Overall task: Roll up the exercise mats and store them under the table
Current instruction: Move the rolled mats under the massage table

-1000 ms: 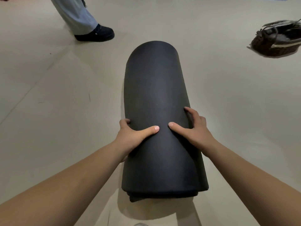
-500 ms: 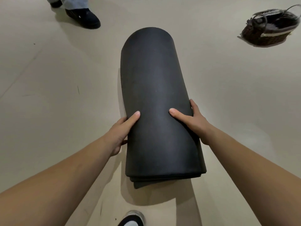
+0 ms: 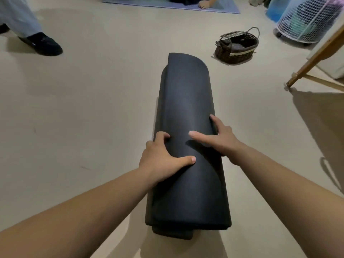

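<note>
The palm of the left hand (image 3: 162,159) and the lower fingers of the right hand (image 3: 221,138) were hidden against the rolled mat (image 3: 188,101). Beyond the right hand, the basket (image 3: 236,53) contents were too dark to identify. The wooden leg (image 3: 314,58) was cut off by the edge.

Rolled mat (image 3: 186,101) lies centre frame on the floor (image 3: 83,108); basket (image 3: 236,51) upper right, shoe (image 3: 43,44) upper left, flat mat (image 3: 227,7) along the top edge.
</note>
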Demonstrator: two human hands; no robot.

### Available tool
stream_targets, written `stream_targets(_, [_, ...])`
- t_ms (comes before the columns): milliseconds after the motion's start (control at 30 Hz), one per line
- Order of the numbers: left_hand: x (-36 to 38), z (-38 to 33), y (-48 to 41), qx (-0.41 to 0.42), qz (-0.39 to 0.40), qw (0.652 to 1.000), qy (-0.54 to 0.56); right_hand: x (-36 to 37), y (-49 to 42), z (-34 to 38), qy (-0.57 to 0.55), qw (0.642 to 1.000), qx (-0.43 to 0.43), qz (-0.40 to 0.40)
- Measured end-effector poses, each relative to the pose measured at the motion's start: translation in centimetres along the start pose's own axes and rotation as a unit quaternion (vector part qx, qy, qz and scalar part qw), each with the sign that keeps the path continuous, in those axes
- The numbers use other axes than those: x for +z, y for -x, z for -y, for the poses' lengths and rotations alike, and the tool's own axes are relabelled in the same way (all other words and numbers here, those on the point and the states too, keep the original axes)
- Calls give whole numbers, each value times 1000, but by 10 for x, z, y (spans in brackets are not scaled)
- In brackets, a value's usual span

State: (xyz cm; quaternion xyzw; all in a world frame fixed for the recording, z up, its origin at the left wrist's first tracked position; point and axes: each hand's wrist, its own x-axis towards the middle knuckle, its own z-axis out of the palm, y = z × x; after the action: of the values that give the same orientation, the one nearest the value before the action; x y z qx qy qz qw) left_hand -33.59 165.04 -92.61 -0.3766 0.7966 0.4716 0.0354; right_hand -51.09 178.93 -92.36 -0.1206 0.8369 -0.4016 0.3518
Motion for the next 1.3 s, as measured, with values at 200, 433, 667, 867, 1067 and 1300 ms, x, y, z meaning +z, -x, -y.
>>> stream_targets(200, [21, -7, -13, -54, 60, 992, 99, -36, 11, -26, 97, 992, -5, -79])
stream_targets(433, [77, -43, 0, -89, 72, 991, 70, -45, 23, -39, 92, 991, 30, -90])
stream_targets(667, [105, -116, -7, 55, 166, 985, -6, -135, 51, -122, -73, 981, 122, -136])
stream_targets(867, [134, -142, -8, -94, 232, 968, 20, -148, 69, -133, 3, 983, 151, -105])
stream_targets(1067, [184, -164, -2, -49, 180, 982, 22, -173, 86, -163, -124, 964, 224, -69])
stream_targets(1300, [247, -217, 43, 146, 170, 935, -274, -170, 152, -218, -384, 881, 272, -54])
